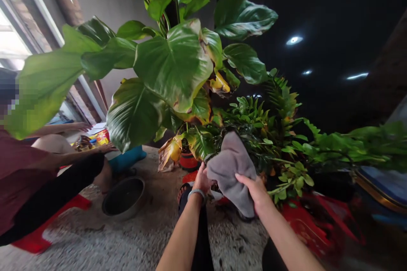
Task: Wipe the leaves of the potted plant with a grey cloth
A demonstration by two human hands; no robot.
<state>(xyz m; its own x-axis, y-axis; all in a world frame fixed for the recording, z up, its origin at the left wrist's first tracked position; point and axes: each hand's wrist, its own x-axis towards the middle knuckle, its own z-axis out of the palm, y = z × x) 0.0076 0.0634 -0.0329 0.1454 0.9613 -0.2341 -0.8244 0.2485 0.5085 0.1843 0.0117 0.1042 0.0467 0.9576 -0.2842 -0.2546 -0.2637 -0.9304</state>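
Right fingers (247,181) grip a grey cloth (229,165).

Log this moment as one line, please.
right hand: holding gray cloth | left hand: at cloth's edge, contact unclear | nearby: large-leaved plant

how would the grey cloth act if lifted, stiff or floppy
The cloth probably flops, since it bends in soft folds at the right hand. It's likely light, looking like a thin sheet. Its matte surface suggests little slipping.
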